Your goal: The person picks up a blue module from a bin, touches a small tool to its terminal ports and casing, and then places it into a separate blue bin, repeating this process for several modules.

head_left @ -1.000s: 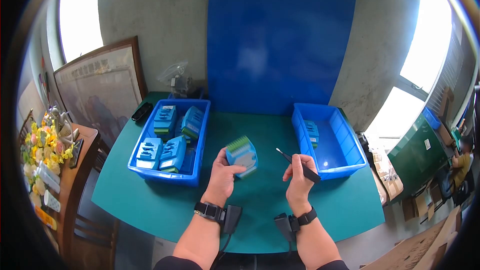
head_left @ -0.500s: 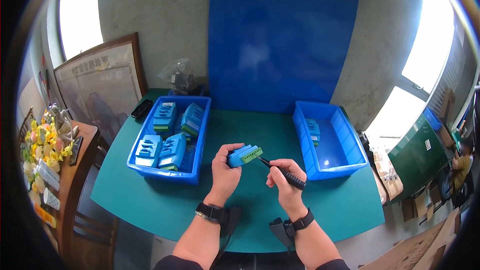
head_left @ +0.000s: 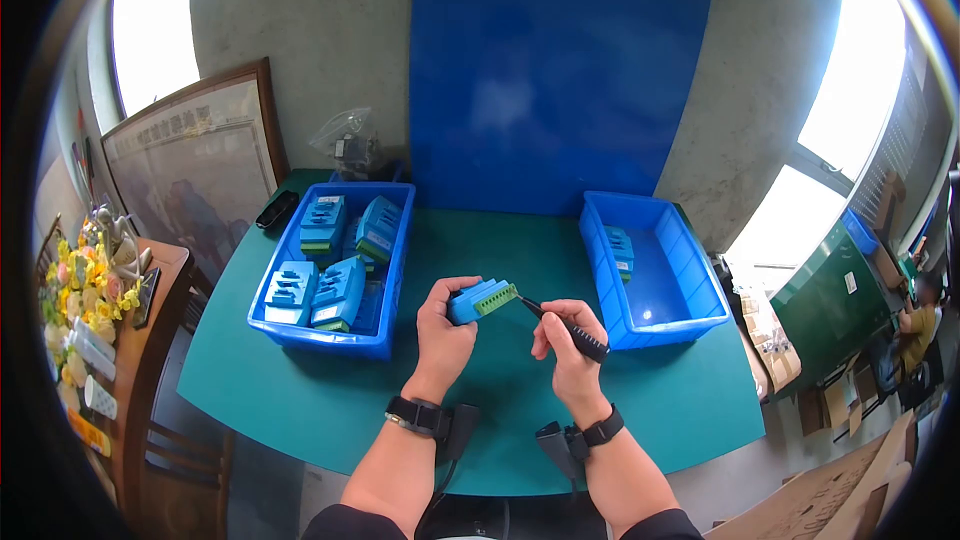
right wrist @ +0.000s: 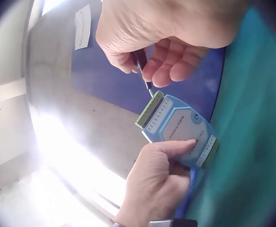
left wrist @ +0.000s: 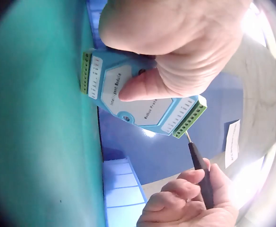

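My left hand (head_left: 444, 336) grips a light blue electronic module (head_left: 478, 301), its thumb lying across the pale printed label on the face. Green terminal blocks (left wrist: 190, 118) with a row of small holes line both ends of the module. In my right hand (head_left: 574, 342) is a screwdriver (left wrist: 199, 166) with a black handle and a thin metal shaft, pinched between thumb and fingers. The shaft's tip is right at one end of the green terminal block in both wrist views. The module is held up over the green table (head_left: 540, 410).
A blue bin (head_left: 330, 340) at left holds several similar modules (head_left: 337, 290). The blue bin (head_left: 665, 338) at right contains one module (head_left: 618, 252) by its left wall. A black case (head_left: 277, 209) lies at the table's back left, near a clear plastic bag (head_left: 350, 140).
My left hand has turned the module so its green terminals face the right hand. The right hand has brought the screwdriver tip leftward to the terminal block and keeps it there.
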{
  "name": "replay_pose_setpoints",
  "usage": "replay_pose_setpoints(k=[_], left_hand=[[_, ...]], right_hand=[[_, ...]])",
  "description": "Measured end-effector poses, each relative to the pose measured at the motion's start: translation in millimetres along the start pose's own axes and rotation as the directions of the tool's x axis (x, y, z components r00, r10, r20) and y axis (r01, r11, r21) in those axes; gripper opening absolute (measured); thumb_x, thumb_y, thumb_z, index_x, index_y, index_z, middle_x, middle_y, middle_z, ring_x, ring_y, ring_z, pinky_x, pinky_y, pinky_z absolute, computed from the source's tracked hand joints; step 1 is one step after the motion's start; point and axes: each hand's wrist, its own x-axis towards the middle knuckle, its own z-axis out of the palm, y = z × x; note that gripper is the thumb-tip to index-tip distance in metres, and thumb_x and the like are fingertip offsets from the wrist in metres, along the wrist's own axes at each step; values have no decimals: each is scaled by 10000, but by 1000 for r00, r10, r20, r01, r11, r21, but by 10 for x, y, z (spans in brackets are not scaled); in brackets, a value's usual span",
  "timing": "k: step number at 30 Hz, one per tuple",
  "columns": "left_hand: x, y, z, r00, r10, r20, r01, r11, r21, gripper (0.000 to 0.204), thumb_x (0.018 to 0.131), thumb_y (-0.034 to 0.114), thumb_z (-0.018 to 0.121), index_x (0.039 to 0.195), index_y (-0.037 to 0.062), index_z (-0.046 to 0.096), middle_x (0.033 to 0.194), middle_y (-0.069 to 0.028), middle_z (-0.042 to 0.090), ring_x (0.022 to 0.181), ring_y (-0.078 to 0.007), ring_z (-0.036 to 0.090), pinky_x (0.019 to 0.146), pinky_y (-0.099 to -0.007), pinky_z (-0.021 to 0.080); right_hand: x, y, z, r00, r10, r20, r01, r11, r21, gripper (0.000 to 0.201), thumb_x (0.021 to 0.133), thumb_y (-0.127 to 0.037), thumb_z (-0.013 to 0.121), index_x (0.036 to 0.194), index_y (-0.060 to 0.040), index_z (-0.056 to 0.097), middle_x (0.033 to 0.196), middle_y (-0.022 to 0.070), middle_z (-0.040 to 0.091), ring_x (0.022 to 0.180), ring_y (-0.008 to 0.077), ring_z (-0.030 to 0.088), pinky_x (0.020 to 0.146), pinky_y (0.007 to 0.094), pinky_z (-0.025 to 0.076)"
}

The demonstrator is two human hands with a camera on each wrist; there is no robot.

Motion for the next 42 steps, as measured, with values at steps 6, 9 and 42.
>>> replay_pose_setpoints(k=[6,9,42], left_hand=[[2,5,-6,1000,6,0,-6,1000,9,473,671,-180,517,1080,46,592,985,-44,610,895,-128,570,779,-239,458],[0,7,-12,998,-63,-24,60,993,-106,466,682,-157,587,1108,30,565,1096,-74,611,996,-149,586,856,-263,470],[489,335,233,954,-248,167,299,817,-493,205,853,164,636,1028,86,564,834,-28,627,679,-148,615,630,-277,544]], right_hand=[[-65,-82,89,992,67,106,-64,997,-32,121,897,-73,586,974,20,590,714,72,612,566,103,562,524,219,452],[-49,-74,68,999,34,2,-34,997,-66,116,903,-82,572,954,21,588,674,69,590,548,118,546,514,226,436],[91,214,-148,895,-409,-181,265,811,-521,190,865,-232,669,959,-75,616,895,115,587,756,273,607,658,359,497]])
